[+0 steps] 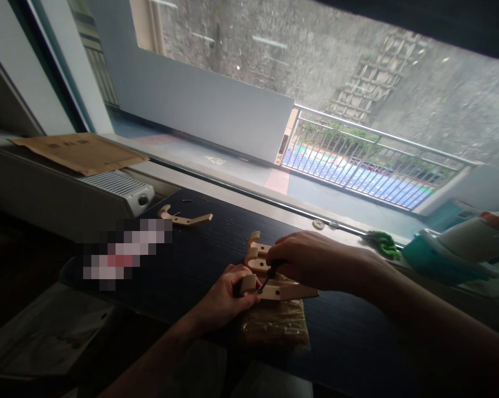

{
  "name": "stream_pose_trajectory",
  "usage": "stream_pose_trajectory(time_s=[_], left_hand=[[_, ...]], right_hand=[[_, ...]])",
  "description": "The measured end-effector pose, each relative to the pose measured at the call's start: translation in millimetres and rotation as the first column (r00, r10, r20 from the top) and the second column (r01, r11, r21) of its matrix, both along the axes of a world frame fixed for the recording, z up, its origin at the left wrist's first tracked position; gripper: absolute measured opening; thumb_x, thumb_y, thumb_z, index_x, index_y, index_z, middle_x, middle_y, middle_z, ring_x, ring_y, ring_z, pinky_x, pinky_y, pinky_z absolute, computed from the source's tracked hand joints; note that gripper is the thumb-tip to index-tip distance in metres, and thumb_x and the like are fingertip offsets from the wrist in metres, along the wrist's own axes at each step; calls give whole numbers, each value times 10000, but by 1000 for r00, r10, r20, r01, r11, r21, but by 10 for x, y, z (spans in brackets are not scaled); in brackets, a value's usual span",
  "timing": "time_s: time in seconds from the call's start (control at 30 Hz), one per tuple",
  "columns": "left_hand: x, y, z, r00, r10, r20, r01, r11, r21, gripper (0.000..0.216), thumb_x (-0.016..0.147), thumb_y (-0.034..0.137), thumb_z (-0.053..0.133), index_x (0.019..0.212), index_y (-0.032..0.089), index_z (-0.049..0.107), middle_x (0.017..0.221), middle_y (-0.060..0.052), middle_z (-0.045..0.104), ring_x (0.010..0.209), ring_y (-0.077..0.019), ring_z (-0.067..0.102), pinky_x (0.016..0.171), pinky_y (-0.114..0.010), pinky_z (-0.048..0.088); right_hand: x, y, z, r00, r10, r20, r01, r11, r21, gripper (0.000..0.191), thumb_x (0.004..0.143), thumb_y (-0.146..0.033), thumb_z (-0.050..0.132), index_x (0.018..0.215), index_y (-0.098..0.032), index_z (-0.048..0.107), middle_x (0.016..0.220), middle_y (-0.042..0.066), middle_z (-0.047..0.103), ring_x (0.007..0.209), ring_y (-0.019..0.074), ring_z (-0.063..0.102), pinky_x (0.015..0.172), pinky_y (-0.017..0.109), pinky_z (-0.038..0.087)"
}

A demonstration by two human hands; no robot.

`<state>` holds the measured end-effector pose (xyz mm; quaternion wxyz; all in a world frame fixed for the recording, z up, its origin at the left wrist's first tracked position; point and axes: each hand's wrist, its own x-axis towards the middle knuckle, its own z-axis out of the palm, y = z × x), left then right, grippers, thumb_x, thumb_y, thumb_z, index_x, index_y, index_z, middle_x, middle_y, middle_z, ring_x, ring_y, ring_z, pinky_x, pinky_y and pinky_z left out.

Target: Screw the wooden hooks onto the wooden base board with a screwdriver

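Observation:
My left hand (228,293) is closed round the hooked end of a light wooden hook piece (295,292), which lies over a block wrapped in brown tape (276,326). Above it my right hand (299,257) grips a dark screwdriver (267,280). Its tip points down at the wood near a hole, beside my left fingertips; whether it sits in a screw I cannot tell. Just behind are more wooden hook pieces (258,254) with dark holes, partly hidden by my right hand. One more wooden hook (187,220) lies apart on the dark table, farther left.
The dark table (208,249) stands against a window sill. A small screw (187,200) lies near its far edge. A brown envelope (83,152) rests on a white unit at left. On the right are a green cloth (384,245) and a teal bucket (430,257). A blurred patch covers something at left.

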<state>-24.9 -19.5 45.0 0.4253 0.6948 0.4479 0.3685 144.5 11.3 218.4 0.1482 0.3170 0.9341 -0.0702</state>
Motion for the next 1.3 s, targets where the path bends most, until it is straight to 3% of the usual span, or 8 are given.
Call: stream_pose_trajectory(time_s=[0.23,0.5,0.63,0.87,1.17,1.3], left_hand=[[-3,-6,-14,1000,14,14,-14,1000,-17,101,699,207,675,798,204,657,927,-13,576,968,-199,533,877,-286,422],[15,-14,-7,998,51,35,-48,996,-78,161,687,209,679,847,190,662,1006,-41,548,989,-206,538,886,-295,433],[10,-17,-3,999,41,35,-39,998,-55,145,694,213,677,838,204,661,982,-26,558,980,-201,540,882,-290,430],[13,-11,33,1000,12,-9,-13,1000,-29,94,707,200,659,798,218,642,926,-2,588,972,-207,536,881,-301,424],[3,-15,3,999,28,21,-28,999,-26,116,699,199,666,814,206,654,956,-18,575,971,-202,539,874,-288,431],[0,-15,13,1000,23,8,-23,1000,-14,120,709,219,663,829,212,657,950,-15,583,984,-212,534,893,-306,422]], right_hand=[[99,14,-135,988,-24,-150,22,1000,-10,139,833,-152,470,831,-177,607,774,10,627,651,101,515,579,222,335],[99,-17,-70,991,-85,-103,86,996,7,204,869,-346,459,842,-206,605,656,-23,601,518,85,451,468,217,272],[61,-16,-22,999,-44,-32,46,998,46,91,782,-214,546,835,-225,619,710,-27,631,570,93,491,493,220,273],[8,18,-58,999,-3,-46,1,1000,-27,123,805,-134,507,785,-166,625,753,16,638,620,95,514,538,216,304],[69,36,-128,995,-38,-93,35,999,-27,164,863,-237,470,795,-170,603,671,-15,588,534,75,445,509,216,296],[50,6,-61,996,-54,-76,52,998,-23,142,842,-277,512,914,-214,616,739,-12,629,579,94,500,500,218,295]])
